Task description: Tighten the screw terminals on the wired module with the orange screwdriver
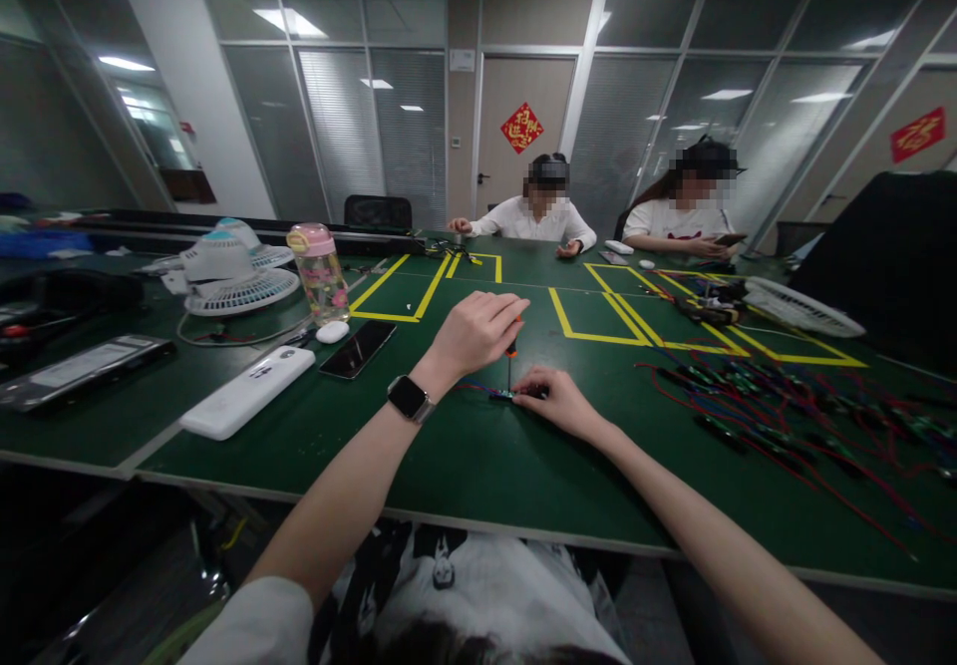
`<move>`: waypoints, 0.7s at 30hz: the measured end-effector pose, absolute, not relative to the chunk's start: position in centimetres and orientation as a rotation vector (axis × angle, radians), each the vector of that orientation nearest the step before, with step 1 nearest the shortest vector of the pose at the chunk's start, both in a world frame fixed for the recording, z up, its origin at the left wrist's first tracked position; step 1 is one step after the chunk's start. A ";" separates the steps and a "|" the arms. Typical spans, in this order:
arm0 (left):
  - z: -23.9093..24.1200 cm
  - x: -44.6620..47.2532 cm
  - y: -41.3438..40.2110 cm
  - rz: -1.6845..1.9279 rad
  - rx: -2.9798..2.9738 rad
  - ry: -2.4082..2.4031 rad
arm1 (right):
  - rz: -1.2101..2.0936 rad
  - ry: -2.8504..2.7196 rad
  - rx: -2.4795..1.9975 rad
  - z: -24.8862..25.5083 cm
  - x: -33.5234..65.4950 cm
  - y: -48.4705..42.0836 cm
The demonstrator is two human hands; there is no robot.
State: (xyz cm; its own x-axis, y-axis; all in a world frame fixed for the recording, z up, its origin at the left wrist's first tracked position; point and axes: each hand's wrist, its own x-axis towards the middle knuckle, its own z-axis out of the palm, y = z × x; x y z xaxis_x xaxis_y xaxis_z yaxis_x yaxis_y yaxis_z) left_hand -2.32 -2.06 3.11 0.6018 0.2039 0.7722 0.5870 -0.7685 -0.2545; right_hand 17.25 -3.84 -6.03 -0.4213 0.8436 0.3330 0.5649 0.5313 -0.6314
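My left hand [478,331], with a watch [409,399] on its wrist, is closed around the handle of a screwdriver [509,368]. The screwdriver stands upright, its thin shaft pointing down at a small circuit board [502,396] on the green table. Pinched fingers of my right hand [553,398] hold the board's right end against the tabletop. Thin red and blue wires run off to the left from the board, partly behind my left wrist. Whether the screwdriver tip sits in a screw is too small to tell.
A tangle of wired circuit boards [778,406] covers the right side. To the left lie a black phone [359,349], a white power bank [250,393], a pink-lidded bottle [321,271] and a white fan [239,271]. Two people sit across the table [419,476], beyond yellow tape outlines.
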 end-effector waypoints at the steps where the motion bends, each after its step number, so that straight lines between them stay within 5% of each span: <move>1: 3.1 -2.3 -2.1 -1.029 -2.338 -0.632 | 0.574 -2.139 -1.138 -6.0 17.3 -3.8; 21: 3.0 -1.3 -3.4 -1.060 -2.429 -0.662 | 0.578 -2.131 -1.157 -6.2 17.2 -3.7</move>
State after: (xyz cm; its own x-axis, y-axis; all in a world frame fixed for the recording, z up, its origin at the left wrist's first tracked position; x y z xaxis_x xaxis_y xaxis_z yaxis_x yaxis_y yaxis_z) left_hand -1.26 -3.35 2.95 0.5985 0.2583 0.7583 0.5679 -0.8044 -0.1742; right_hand 17.22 -3.71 -6.20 -0.4102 0.8528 0.3231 0.5726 0.5166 -0.6366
